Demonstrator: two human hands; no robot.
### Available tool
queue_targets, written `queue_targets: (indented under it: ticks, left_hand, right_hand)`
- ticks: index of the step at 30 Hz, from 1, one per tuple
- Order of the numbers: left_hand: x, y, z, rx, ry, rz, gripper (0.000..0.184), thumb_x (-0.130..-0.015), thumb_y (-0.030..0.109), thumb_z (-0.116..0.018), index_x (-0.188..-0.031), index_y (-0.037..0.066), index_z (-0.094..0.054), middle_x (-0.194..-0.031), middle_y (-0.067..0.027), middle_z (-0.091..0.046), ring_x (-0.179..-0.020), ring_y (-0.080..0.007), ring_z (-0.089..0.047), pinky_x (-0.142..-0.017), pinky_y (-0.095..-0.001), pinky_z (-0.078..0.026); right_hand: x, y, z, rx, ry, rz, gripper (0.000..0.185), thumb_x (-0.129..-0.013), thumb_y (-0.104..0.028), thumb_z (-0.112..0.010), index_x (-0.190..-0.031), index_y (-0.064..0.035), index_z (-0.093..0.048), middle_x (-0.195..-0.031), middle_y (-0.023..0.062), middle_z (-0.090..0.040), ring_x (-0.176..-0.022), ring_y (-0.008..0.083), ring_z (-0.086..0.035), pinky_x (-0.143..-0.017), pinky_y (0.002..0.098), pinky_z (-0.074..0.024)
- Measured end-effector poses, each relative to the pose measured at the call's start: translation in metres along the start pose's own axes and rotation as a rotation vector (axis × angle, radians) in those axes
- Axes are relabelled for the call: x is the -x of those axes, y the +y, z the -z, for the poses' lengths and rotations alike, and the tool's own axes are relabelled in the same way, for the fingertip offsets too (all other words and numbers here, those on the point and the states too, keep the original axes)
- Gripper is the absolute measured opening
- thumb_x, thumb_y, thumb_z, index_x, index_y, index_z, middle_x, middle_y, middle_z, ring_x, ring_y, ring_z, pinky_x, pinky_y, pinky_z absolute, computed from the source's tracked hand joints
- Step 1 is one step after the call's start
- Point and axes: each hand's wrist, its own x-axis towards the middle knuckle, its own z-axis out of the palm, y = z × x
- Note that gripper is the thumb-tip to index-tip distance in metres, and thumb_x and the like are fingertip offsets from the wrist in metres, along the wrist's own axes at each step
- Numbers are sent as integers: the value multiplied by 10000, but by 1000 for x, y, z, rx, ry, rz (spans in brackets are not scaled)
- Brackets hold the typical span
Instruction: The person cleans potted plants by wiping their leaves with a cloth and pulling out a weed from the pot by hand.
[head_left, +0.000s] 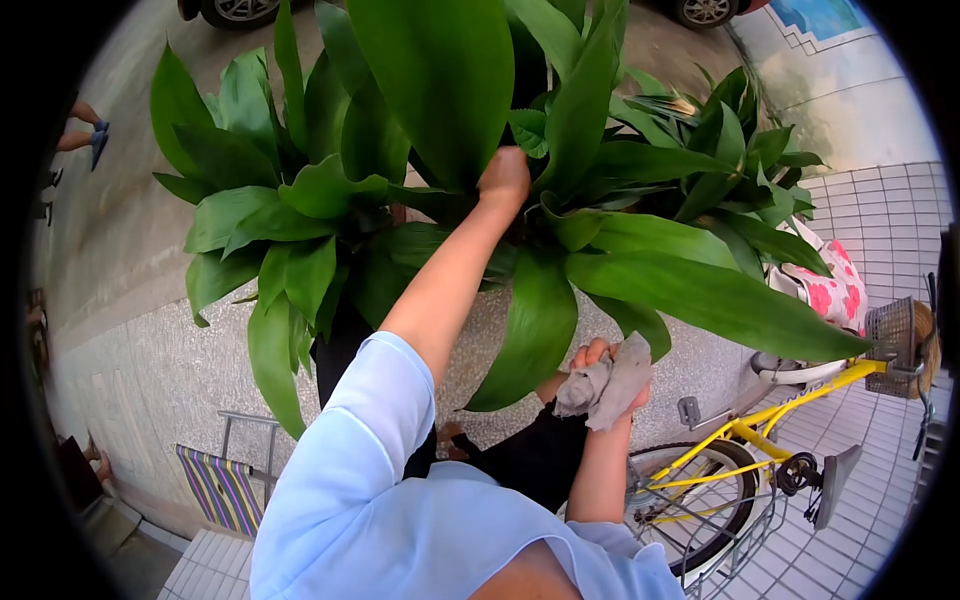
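Observation:
Broad green leaves of a potted plant (pixel 545 320) spread across the upper middle. My left hand (pixel 505 178) reaches in among them, closed at the base of a large upright leaf (pixel 440 80); its fingertips are hidden behind the hand. A small toothed leaf (pixel 530 132) shows just beside the knuckles. Lower down, in front of my body, my right hand (pixel 638 400) is closed around a crumpled grey cloth (pixel 606 385). The cloth is just below a drooping leaf; whether they touch I cannot tell.
A yellow bicycle (pixel 760 432) with a basket stands at the right on white tiles. Behind it is a pink-flowered white cloth (pixel 838 285). A striped folding chair (pixel 220 488) is at the lower left. Car wheels and another person's legs (pixel 80 130) appear farther off.

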Motion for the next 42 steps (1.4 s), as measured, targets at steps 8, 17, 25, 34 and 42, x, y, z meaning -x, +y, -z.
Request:
queue_targets:
  ticks: [8, 17, 25, 34, 42]
  left_hand:
    - [13, 3, 6, 12, -60, 53, 206, -753, 185, -639, -895, 37, -637, -923, -215, -658, -869, -392, -636, -727, -477, -519]
    - [49, -15, 0, 153, -35, 106, 133, -651, 46, -605, -764, 0, -659, -808, -237, -636, -800, -427, -620, -703, -493, -513]
    - [68, -24, -6, -66, 69, -72, 121, -652, 73, -585, -711, 4, -664, -754, -231, -629, -752, -415, -626, -680, -488, -519]
    - [88, -33, -2, 96, 73, -4, 145, -666, 81, -577, -758, -18, -629, -815, -249, -618, -831, -432, -605, -773, -498, -499]
    - [81, -3, 5, 398, 298, -337, 101, -759, 59, -593, -690, -11, -570, -684, -226, -563, -671, -417, -572, -570, -430, -449]
  right_hand:
    - [0, 4, -8, 46, 60, 12, 525, -848, -552, -521, -1012, -55, -563, -898, 165, -523, -762, 263, -456, -646, 360, -405]
    - [2, 2, 6, 127, -62, 33, 534, -909, -522, -446, -1130, -48, -550, -911, 164, -520, -828, 289, -512, -676, 374, -445]
    - [3, 0, 14, 128, -49, 34, 516, -919, -520, -427, -1120, -57, -536, -912, 178, -519, -810, 302, -520, -670, 383, -465]
    - [1, 0, 19, 59, -124, 29, 537, -924, -538, -393, -1120, -56, -528, -916, 191, -538, -817, 320, -534, -684, 388, -487]
    - [4, -5, 4, -42, 15, -10, 539, -854, -551, -526, -1047, -54, -604, -887, 179, -544, -767, 295, -507, -662, 389, -465]
